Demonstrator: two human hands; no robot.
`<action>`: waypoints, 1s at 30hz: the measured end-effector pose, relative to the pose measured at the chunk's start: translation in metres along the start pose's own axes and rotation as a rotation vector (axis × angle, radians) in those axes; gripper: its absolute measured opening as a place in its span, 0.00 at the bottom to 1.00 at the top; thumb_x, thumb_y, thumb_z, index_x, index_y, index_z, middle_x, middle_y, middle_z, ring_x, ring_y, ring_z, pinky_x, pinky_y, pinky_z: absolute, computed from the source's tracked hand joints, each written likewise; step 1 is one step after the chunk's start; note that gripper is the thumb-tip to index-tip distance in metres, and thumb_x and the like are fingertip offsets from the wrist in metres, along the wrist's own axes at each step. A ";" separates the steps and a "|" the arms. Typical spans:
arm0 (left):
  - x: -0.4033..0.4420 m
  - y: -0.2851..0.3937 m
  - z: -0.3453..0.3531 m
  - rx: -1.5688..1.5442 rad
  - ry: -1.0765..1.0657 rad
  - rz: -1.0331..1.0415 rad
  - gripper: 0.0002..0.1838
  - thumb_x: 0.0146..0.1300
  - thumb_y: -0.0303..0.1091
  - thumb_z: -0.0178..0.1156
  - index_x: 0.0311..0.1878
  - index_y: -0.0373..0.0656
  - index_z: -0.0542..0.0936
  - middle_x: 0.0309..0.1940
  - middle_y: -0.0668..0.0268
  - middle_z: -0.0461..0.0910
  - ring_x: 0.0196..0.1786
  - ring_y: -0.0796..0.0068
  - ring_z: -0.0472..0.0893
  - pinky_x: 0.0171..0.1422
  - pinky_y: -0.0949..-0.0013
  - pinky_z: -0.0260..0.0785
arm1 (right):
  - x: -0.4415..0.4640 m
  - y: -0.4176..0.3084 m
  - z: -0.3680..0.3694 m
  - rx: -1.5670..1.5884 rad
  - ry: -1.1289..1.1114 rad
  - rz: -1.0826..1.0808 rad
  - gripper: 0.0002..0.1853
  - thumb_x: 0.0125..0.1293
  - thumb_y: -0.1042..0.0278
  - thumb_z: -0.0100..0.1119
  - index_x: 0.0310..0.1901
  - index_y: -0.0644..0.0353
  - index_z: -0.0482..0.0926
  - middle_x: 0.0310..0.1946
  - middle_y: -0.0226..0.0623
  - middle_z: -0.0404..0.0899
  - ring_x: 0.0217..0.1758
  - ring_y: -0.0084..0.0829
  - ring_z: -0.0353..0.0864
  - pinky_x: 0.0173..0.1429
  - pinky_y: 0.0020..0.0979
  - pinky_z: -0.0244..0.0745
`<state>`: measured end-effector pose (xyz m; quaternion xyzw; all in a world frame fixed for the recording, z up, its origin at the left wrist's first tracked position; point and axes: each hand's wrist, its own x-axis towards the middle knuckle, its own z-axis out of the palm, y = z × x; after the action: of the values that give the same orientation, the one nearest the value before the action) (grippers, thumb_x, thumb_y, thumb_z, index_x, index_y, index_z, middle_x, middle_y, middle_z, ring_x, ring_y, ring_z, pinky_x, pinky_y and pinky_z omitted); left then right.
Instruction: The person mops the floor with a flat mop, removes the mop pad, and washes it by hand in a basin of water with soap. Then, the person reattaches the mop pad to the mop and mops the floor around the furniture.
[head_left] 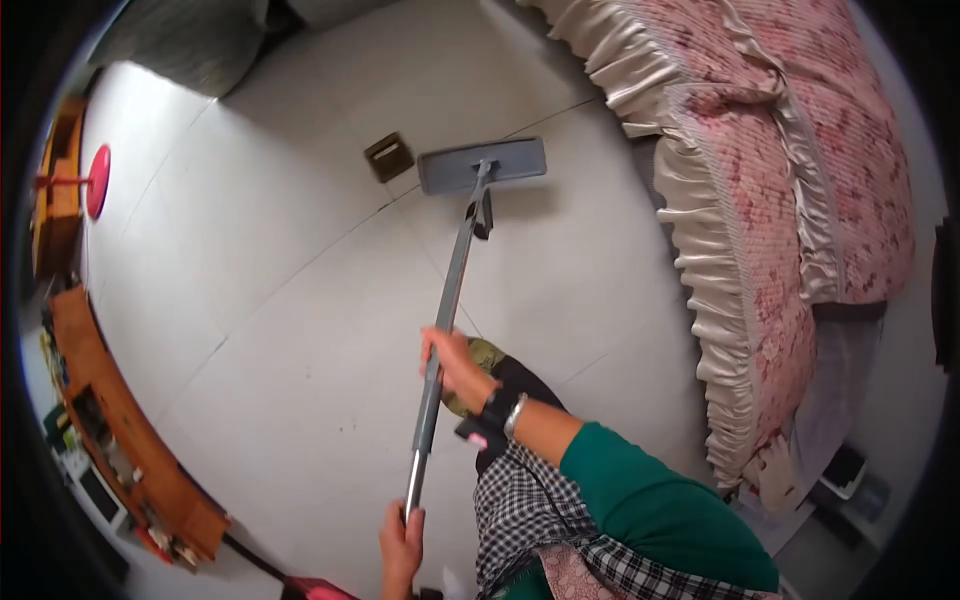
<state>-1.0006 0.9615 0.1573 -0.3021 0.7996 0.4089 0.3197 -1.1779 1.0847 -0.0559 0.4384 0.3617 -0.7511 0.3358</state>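
Note:
A flat mop (444, 300) slants across the floor, its grey rectangular head (450, 172) flat-side down near the top middle. My right hand (458, 365) is wrapped round the middle of the pole. Lower down, my left hand (402, 545) grips the shiny metal end of the same pole. Just left of the mop head lies a small dark brown square object (388, 157) with a pale slot-like patch; its kind I cannot make out.
A bed with a pink floral, ruffled cover (745, 200) runs along the right. Orange-brown wooden furniture (135, 420) with various items stands on the left, near a round red stand (98, 182). A grey padded piece of furniture (185, 45) is at the top left. White tiles (270, 250) cover the floor.

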 end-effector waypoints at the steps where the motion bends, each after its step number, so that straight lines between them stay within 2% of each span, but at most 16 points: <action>1: 0.026 0.026 0.001 0.057 0.004 0.080 0.08 0.61 0.30 0.53 0.40 0.38 0.69 0.17 0.54 0.70 0.20 0.56 0.72 0.25 0.63 0.62 | 0.025 -0.023 -0.004 0.034 0.004 -0.054 0.13 0.55 0.63 0.52 0.17 0.57 0.67 0.11 0.33 0.66 0.10 0.28 0.66 0.14 0.32 0.66; 6: 0.157 0.105 0.055 0.127 0.024 0.357 0.12 0.62 0.33 0.51 0.45 0.37 0.68 0.23 0.49 0.74 0.25 0.47 0.74 0.29 0.56 0.64 | 0.134 -0.151 -0.023 -0.234 0.092 -0.459 0.15 0.49 0.64 0.54 0.11 0.60 0.66 0.09 0.34 0.65 0.08 0.29 0.65 0.12 0.31 0.64; 7: 0.179 0.123 0.068 0.140 0.029 0.407 0.13 0.62 0.33 0.51 0.46 0.37 0.67 0.24 0.47 0.74 0.26 0.45 0.74 0.30 0.54 0.64 | 0.141 -0.180 -0.024 -0.244 0.118 -0.558 0.09 0.47 0.69 0.55 0.22 0.65 0.69 0.13 0.36 0.68 0.11 0.29 0.67 0.14 0.30 0.65; 9: 0.225 0.141 0.097 0.255 0.105 0.601 0.14 0.62 0.35 0.51 0.47 0.37 0.67 0.21 0.53 0.73 0.18 0.54 0.73 0.22 0.59 0.63 | 0.165 -0.221 -0.030 -0.283 0.332 -0.634 0.27 0.46 0.75 0.55 0.50 0.69 0.60 0.18 0.40 0.71 0.16 0.32 0.73 0.18 0.32 0.66; 10: 0.245 0.148 0.108 0.265 0.084 0.607 0.14 0.62 0.35 0.51 0.47 0.37 0.67 0.21 0.53 0.73 0.18 0.54 0.73 0.22 0.59 0.63 | 0.174 -0.236 -0.042 -0.303 0.286 -0.615 0.38 0.49 0.76 0.54 0.60 0.64 0.44 0.23 0.42 0.73 0.20 0.34 0.76 0.22 0.34 0.71; 12: 0.270 0.153 0.122 -0.459 -0.507 0.020 0.13 0.62 0.37 0.52 0.44 0.38 0.69 0.17 0.63 0.69 0.11 0.72 0.66 0.14 0.68 0.58 | 0.175 -0.253 -0.066 -0.544 0.339 -0.572 0.41 0.51 0.73 0.52 0.65 0.59 0.41 0.25 0.43 0.75 0.23 0.36 0.78 0.27 0.35 0.74; 15: 0.246 0.151 0.150 -0.679 -0.635 -0.170 0.11 0.62 0.40 0.52 0.34 0.41 0.69 0.16 0.70 0.65 0.09 0.81 0.60 0.10 0.75 0.52 | 0.142 -0.257 -0.093 -0.798 0.415 -0.457 0.42 0.54 0.65 0.48 0.67 0.58 0.36 0.30 0.48 0.78 0.26 0.39 0.79 0.31 0.32 0.75; 20: 0.168 0.115 0.132 -0.569 -0.740 -0.301 0.13 0.61 0.41 0.53 0.27 0.45 0.66 0.13 0.72 0.62 0.10 0.83 0.58 0.12 0.76 0.47 | 0.086 -0.188 -0.144 -0.729 0.408 -0.283 0.46 0.55 0.68 0.48 0.66 0.50 0.25 0.28 0.49 0.77 0.23 0.38 0.78 0.22 0.34 0.73; 21: 0.150 0.103 0.120 -0.529 -0.729 -0.304 0.13 0.61 0.40 0.52 0.24 0.47 0.65 0.13 0.73 0.61 0.10 0.84 0.57 0.12 0.76 0.46 | 0.081 -0.160 -0.149 -0.708 0.468 -0.259 0.45 0.57 0.68 0.47 0.66 0.43 0.24 0.24 0.44 0.76 0.16 0.34 0.76 0.12 0.33 0.67; 23: 0.115 0.078 0.089 -0.480 -0.731 -0.388 0.13 0.62 0.39 0.52 0.24 0.48 0.64 0.13 0.75 0.61 0.11 0.85 0.57 0.13 0.78 0.46 | 0.047 -0.109 -0.145 -0.645 0.464 -0.157 0.46 0.57 0.69 0.47 0.65 0.46 0.22 0.23 0.44 0.76 0.16 0.35 0.77 0.12 0.33 0.67; 24: 0.097 0.064 0.072 -0.463 -0.745 -0.430 0.13 0.61 0.38 0.52 0.23 0.47 0.64 0.12 0.74 0.61 0.12 0.85 0.57 0.13 0.77 0.46 | 0.053 -0.066 -0.149 -0.634 0.489 -0.231 0.47 0.56 0.68 0.48 0.65 0.47 0.21 0.23 0.44 0.76 0.16 0.35 0.76 0.12 0.34 0.68; 25: 0.078 0.051 0.055 -0.407 -0.703 -0.469 0.13 0.61 0.37 0.52 0.23 0.47 0.64 0.12 0.74 0.61 0.11 0.84 0.58 0.13 0.77 0.45 | 0.041 -0.034 -0.143 -0.618 0.447 -0.161 0.49 0.54 0.67 0.50 0.64 0.51 0.21 0.35 0.55 0.74 0.30 0.41 0.78 0.30 0.38 0.75; 26: 0.059 0.036 0.038 -0.349 -0.672 -0.509 0.12 0.60 0.36 0.52 0.23 0.46 0.64 0.12 0.73 0.61 0.11 0.84 0.57 0.13 0.77 0.45 | -0.002 -0.031 -0.117 -0.589 0.393 0.037 0.50 0.53 0.68 0.51 0.64 0.52 0.20 0.35 0.55 0.73 0.30 0.42 0.77 0.33 0.38 0.75; 28: 0.020 0.008 0.004 -0.332 -0.601 -0.614 0.11 0.61 0.37 0.51 0.25 0.46 0.64 0.11 0.73 0.60 0.10 0.84 0.57 0.12 0.76 0.45 | 0.000 0.057 -0.107 -0.623 0.412 -0.189 0.51 0.50 0.69 0.50 0.64 0.57 0.19 0.32 0.54 0.75 0.29 0.44 0.77 0.31 0.37 0.74; 29: -0.002 -0.021 -0.016 -0.246 -0.656 -0.505 0.17 0.63 0.44 0.48 0.23 0.42 0.69 0.12 0.68 0.67 0.14 0.78 0.67 0.15 0.73 0.54 | -0.029 0.060 -0.092 -0.615 0.340 -0.042 0.51 0.50 0.68 0.49 0.64 0.58 0.20 0.32 0.54 0.75 0.30 0.44 0.78 0.31 0.37 0.74; 30: -0.027 -0.030 -0.017 -0.101 -0.518 -0.379 0.17 0.61 0.44 0.49 0.20 0.45 0.66 0.09 0.71 0.63 0.11 0.80 0.63 0.13 0.73 0.51 | -0.062 0.060 -0.076 -0.604 0.266 0.104 0.50 0.51 0.67 0.49 0.64 0.58 0.20 0.33 0.54 0.76 0.30 0.44 0.78 0.32 0.37 0.74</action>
<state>-0.9662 0.9386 0.1714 -0.3471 0.5998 0.4443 0.5677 -1.0732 1.1294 -0.0417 0.4313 0.5857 -0.5279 0.4384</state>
